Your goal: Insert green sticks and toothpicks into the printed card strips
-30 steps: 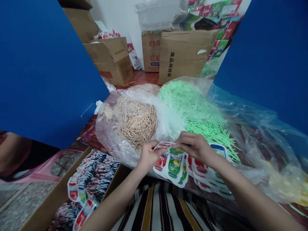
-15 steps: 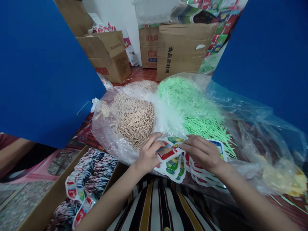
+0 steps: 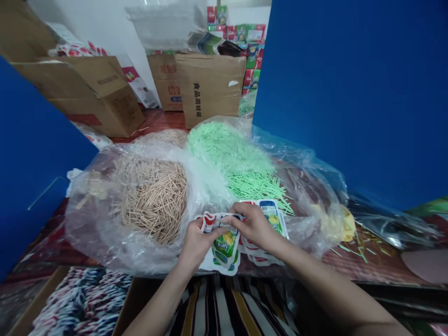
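Note:
Between my two hands is a small printed packet (image 3: 209, 221), red, white and blue, held on edge so it looks bent. My left hand (image 3: 196, 240) pinches its left end. My right hand (image 3: 250, 223) has closed fingers on its other end. Just below lie green packets (image 3: 224, 246) with a lemon print, overlapping at the table edge. More red and green packets (image 3: 275, 215) are piled beside and under my right hand. Brown paper-like sticks (image 3: 157, 198) and bright green sticks (image 3: 257, 186) lie in clear plastic bags beyond my hands. Whether any stick is in my fingers is hidden.
At lower left an open carton (image 3: 52, 284) holds rows of packed packets. Cardboard boxes (image 3: 213, 88) stand at the back, and blue panels (image 3: 350, 93) rise on both sides. Loose green sticks and a yellow piece (image 3: 348, 224) lie on the table at right.
My view has turned right, so everything sits further left. The packet, earlier lying flatter and face up, is now tilted on edge between my fingers. Another person's arm at left has left view.

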`<state>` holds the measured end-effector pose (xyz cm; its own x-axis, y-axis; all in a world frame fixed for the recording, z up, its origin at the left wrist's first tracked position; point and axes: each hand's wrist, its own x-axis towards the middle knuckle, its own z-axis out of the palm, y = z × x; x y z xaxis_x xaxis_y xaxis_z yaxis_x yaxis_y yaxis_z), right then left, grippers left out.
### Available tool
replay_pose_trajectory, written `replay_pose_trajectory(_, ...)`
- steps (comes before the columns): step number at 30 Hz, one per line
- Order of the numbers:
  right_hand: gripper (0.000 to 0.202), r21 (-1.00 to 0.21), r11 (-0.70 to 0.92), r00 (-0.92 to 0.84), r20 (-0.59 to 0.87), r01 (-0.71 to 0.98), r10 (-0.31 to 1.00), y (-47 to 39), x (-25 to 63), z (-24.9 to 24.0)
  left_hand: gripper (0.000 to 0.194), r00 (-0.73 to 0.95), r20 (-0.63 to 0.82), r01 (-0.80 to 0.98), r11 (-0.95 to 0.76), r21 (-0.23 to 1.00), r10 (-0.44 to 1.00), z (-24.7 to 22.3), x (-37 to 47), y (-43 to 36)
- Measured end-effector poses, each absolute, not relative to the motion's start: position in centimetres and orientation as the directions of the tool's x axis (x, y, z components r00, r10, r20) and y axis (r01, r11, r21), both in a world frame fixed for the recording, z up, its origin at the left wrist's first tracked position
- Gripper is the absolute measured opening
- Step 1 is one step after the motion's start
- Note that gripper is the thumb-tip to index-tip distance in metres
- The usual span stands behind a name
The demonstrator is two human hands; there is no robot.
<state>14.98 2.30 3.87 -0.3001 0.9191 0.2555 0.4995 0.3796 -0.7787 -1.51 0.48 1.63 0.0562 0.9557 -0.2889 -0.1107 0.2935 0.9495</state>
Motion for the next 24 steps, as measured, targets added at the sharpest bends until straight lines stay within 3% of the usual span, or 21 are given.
replay_pose_trajectory(6,0.033,-0.875,0.326,-0.386,0.179,0.358,0.905,3.4,18.5,5.2,0.025,0.076,-0.306,-0.137,0.314,0.939,0.949,1.2,-0.4,0.1)
replay_pose_trajectory(8,0.043,-0.858,0.267,-0.282,0.15,0.44,0.948,5.2,21.7,5.3,0.026,0.076,-0.333,-0.169,0.342,0.924,0.94,0.8,-0.3,0.0)
replay_pose_trajectory(9,0.044,-0.78,0.214,-0.218,0.102,0.588,0.971,6.3,23.5,5.0,0.027,0.073,-0.34,-0.177,0.348,0.921,0.938,0.7,-0.3,-0.1)
replay_pose_trajectory(10,0.043,-0.615,0.136,-0.14,0.042,0.777,0.989,7.5,25.2,4.7,0.028,0.068,-0.342,-0.179,0.348,0.92,0.937,0.5,-0.3,-0.1)
replay_pose_trajectory(11,0.039,-0.377,0.045,-0.073,-0.058,0.925,0.996,8.7,26.8,4.1,0.028,0.06,-0.339,-0.178,0.345,0.922,0.939,0.3,-0.3,-0.2)
replay_pose_trajectory(14,0.028,-0.158,-0.064,0.031,-0.206,0.985,0.978,11.4,29.7,2.2,0.026,0.065,-0.333,-0.167,0.339,0.926,0.941,0.2,-0.2,-0.4)
replay_pose_trajectory(20,0.033,0.025,-0.065,0.07,-0.287,0.998,0.955,13.2,28.8,-0.5,0.03,0.044,-0.331,-0.192,0.333,0.923,0.943,0.7,0.5,-0.6)
replay_pose_trajectory(24,0.03,0.042,-0.021,0.033,-0.306,0.999,0.951,13.9,28.6,-1.0,0.032,0.049,-0.347,-0.232,0.349,0.908,0.936,0.6,0.7,-0.7)
